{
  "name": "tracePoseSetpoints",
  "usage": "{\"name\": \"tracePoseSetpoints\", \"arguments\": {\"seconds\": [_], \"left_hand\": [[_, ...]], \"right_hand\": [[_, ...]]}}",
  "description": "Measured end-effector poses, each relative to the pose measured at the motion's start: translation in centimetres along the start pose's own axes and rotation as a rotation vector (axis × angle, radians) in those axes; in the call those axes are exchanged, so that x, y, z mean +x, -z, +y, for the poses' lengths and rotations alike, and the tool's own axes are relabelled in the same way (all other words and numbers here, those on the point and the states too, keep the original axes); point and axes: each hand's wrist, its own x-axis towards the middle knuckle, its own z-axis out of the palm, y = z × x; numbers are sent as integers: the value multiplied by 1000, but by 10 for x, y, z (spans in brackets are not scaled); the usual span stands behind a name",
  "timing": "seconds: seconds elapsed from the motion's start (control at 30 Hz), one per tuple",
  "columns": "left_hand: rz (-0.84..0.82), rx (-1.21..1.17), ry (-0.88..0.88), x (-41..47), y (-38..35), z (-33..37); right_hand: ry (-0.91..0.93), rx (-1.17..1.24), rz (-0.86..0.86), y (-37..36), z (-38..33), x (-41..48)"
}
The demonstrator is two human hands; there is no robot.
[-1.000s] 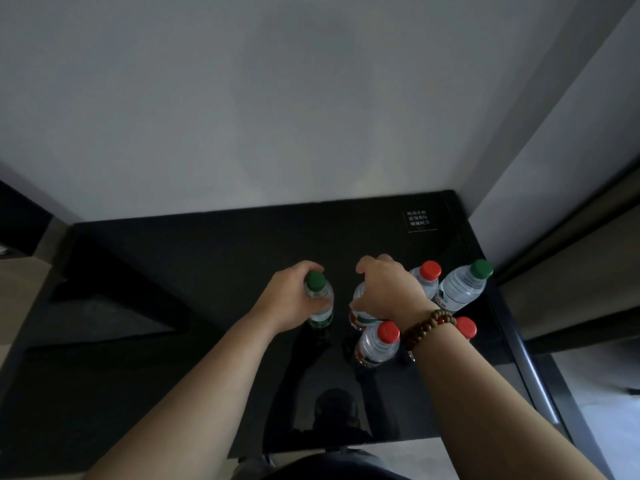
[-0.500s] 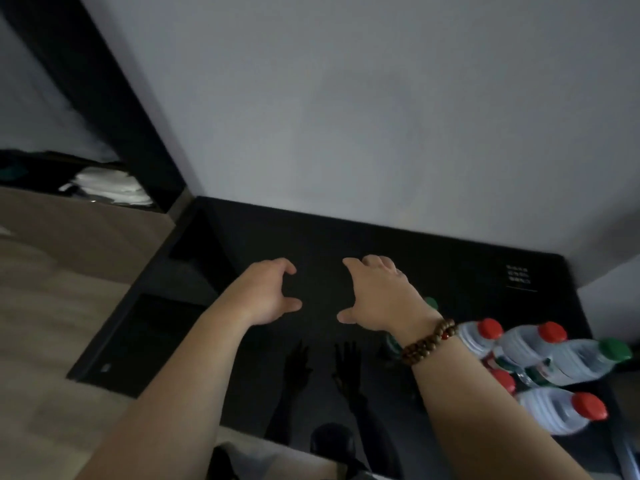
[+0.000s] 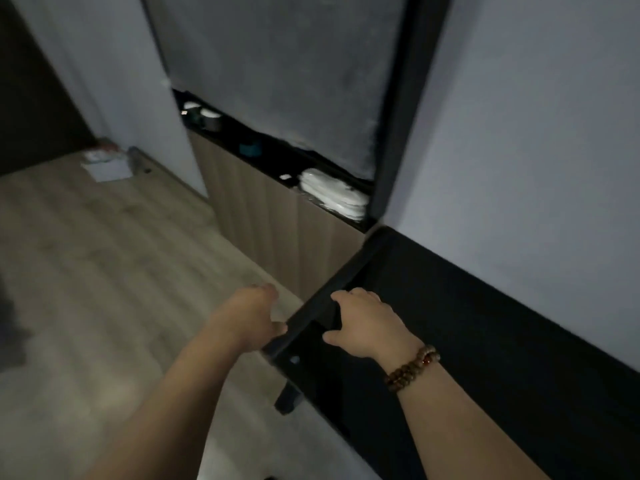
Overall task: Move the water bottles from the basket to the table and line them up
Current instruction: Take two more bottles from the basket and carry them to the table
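The surface (image 3: 485, 341) is a black, glossy tabletop, flat and level, with its back edge against the grey wall (image 3: 536, 168). Its left end and near corner are in view, thick-edged and dark above the pale wood floor (image 3: 104, 306). A dark leg (image 3: 287, 400) stands under that corner.

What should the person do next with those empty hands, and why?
Probably look and reach leftward for the basket: the left hand and right hand are open and empty at the black table's end, and neither basket nor bottle shows in this view.
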Motion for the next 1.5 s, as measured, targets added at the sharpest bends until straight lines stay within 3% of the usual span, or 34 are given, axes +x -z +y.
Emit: {"name": "tracePoseSetpoints", "arguments": {"seconds": [0.23,0.63,1.1,1.5], "left_hand": [[69,-153,303,-16,41,-161],[140,-177,524,49,120,-328],[215,-282,559,197,267,-497],[254,-278,507,331,394,-738]], "right_hand": [[238,-54,-76,-10,-156,97],[404,-112,-126,-21,-322,284],[465,-145,-127,43,-502,500],[432,-138,-116,57,-718,698]]}}
